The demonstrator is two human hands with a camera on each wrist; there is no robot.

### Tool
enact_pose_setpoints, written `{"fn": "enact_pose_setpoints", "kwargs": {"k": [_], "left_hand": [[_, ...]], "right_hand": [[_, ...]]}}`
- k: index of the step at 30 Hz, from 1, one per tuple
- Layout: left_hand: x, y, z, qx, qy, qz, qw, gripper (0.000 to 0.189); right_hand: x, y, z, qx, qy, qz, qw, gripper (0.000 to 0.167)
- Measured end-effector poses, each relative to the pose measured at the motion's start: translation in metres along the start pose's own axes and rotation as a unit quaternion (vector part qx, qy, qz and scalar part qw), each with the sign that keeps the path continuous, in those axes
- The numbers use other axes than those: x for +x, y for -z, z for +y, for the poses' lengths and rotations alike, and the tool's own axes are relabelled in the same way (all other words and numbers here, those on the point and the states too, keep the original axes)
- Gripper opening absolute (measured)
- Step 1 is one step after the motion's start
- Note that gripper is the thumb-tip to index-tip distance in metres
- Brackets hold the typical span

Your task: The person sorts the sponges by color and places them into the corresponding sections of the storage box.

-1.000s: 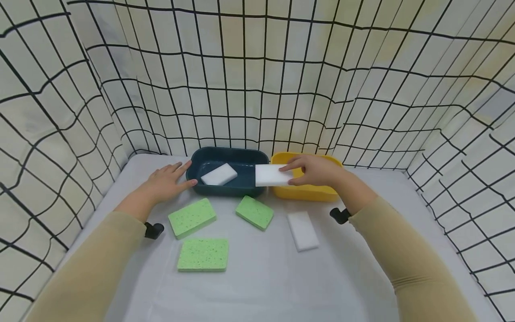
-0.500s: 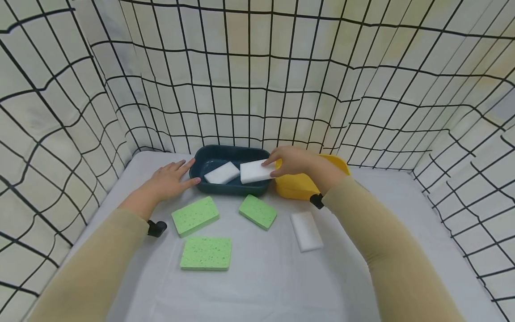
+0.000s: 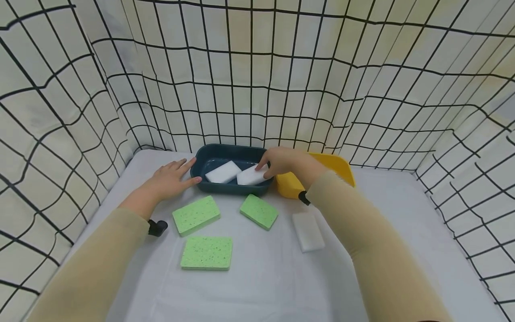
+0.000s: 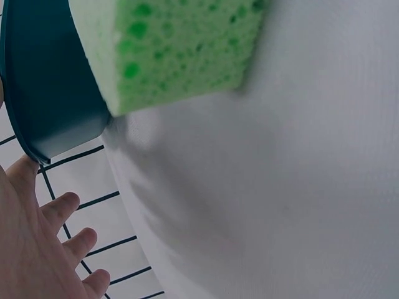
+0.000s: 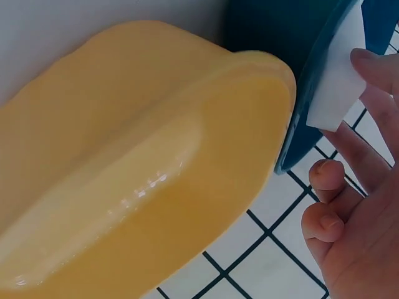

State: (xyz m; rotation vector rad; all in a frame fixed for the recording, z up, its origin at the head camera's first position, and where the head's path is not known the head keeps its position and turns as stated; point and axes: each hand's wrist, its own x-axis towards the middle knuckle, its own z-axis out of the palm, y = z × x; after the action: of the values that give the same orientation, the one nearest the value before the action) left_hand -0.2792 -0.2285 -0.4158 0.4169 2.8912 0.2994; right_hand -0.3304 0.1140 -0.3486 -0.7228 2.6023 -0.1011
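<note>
In the head view a dark teal tub [image 3: 235, 189] stands at the back of the table. My right hand [image 3: 283, 162] reaches over its right end and pinches a white sponge [image 3: 248, 176] inside it; the right wrist view shows thumb and finger on the same white sponge [image 5: 336, 87]. Beside it in the tub lies another white sponge [image 3: 223, 172]. My left hand [image 3: 169, 180] touches the tub's left end with spread, mostly straight fingers; the left wrist view has a fingertip of that hand [image 4: 37, 233] at the tub's rim.
Against the tub's right side stands a yellow tub [image 3: 342, 167], partly behind my right arm. Several green sponges [image 3: 207, 253] lie on the white table in front, and a white sponge [image 3: 308, 231] lies at right. Black wire grid [image 3: 261, 85] walls the back and sides.
My right hand has carried the white sponge left from above the yellow tub and lowered it into the teal tub, next to the other white one. The left hand stays at the rim.
</note>
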Motion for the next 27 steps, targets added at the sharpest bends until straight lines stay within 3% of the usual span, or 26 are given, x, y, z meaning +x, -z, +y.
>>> {"fn": "enact_pose_setpoints", "kwargs": {"k": [17,27], "left_hand": [[0.002,-0.003,-0.002,-0.006,0.003,0.003,1.0,0.092],[0.001,-0.002,-0.002,-0.007,0.004,0.001,1.0,0.092]], "right_hand": [[0.023,-0.009,-0.019,-0.094,0.027,-0.01,0.9952,0.038],[0.029,-0.01,-0.021,-0.082,0.015,-0.017,0.9964,0.043]]}}
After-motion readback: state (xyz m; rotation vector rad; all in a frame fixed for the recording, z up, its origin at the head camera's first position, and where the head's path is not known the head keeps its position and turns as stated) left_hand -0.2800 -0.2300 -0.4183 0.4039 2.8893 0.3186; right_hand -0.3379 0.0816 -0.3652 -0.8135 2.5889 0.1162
